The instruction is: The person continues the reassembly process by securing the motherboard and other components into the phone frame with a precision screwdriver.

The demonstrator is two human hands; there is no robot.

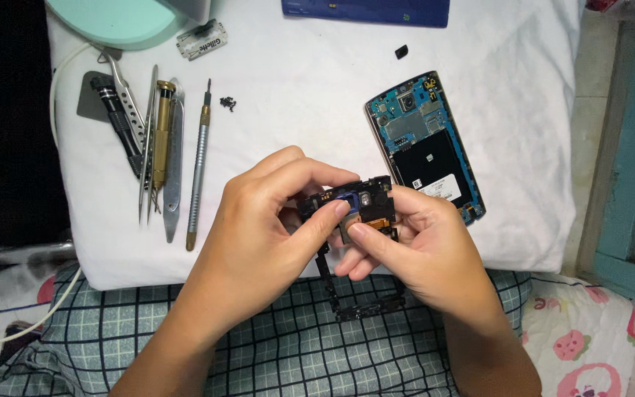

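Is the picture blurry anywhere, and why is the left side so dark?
Head view: the hands, left and right, and the black phone frame look sharp; light falls evenly on the white cloth with soft shadows beside the tools; the far left edge is unlit and almost black; the open phone shows no glare.
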